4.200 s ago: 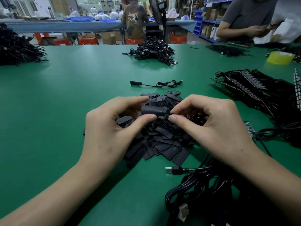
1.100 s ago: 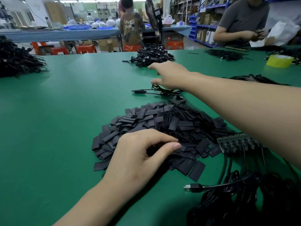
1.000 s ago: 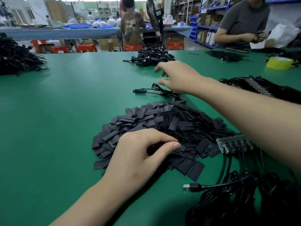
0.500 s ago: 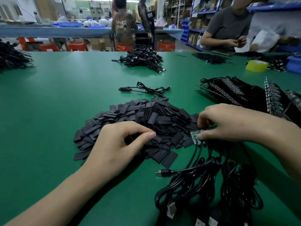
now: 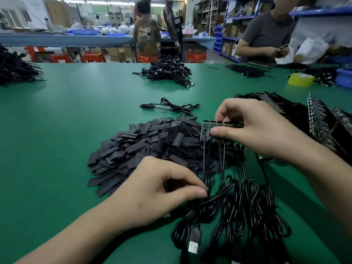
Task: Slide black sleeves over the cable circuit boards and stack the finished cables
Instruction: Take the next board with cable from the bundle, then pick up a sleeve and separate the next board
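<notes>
A heap of flat black sleeves (image 5: 152,145) lies mid-table on the green mat. My right hand (image 5: 257,130) holds a row of small circuit boards (image 5: 207,128) lifted above the heap's right edge, thumb under and fingers over; thin cables hang from them into a coiled black cable bundle (image 5: 238,206). My left hand (image 5: 158,191) sits at the heap's near edge, its thumb and forefinger pinching a thin cable (image 5: 204,168) under the leftmost board. Whether a sleeve lies in that hand is hidden. One sleeved cable (image 5: 167,107) lies beyond the heap.
A pile of cables (image 5: 167,73) sits farther back. More rows of boards with cables (image 5: 314,119) fill the right side. A yellow tape roll (image 5: 301,79), a blue bin (image 5: 344,77) and a black cable heap (image 5: 15,69) stand at the edges. A person (image 5: 266,35) works opposite.
My right hand dropped the sleeved cable beyond the heap, came back, took the row of boards and lifted it. My left hand shifted from the sleeve heap to the hanging cables.
</notes>
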Action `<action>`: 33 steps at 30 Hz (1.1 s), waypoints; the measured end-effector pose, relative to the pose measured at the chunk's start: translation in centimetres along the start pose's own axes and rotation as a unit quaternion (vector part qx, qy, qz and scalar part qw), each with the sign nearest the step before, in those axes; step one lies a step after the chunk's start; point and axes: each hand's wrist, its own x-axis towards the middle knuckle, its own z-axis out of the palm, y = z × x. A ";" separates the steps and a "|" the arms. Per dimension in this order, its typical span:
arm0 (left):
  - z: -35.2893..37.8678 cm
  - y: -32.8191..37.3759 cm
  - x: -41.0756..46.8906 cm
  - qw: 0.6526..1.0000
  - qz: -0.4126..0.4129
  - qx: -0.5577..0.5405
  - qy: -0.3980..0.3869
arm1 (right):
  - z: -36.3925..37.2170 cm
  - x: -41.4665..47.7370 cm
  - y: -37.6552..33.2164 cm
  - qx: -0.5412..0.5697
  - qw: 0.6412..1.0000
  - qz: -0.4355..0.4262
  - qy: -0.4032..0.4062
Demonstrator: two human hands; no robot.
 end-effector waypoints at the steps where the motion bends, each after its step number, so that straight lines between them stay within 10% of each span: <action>1: 0.2 0.2 0.1 1.000 0.015 -0.001 -0.011 | 0.5 0.0 -0.2 0.015 1.000 0.001 0.011; 5: 0.9 0.7 0.1 0.999 0.036 -0.027 -0.030 | 2.2 0.0 -0.6 0.069 0.998 -0.001 -0.004; 12: 0.3 -0.3 0.6 0.961 -0.124 -0.091 0.229 | 3.4 -0.5 -0.6 0.109 0.993 -0.019 -0.044; 33: -0.4 -0.7 0.9 0.931 -0.173 -0.305 0.102 | 4.5 -0.7 -0.2 0.256 0.953 -0.083 -0.141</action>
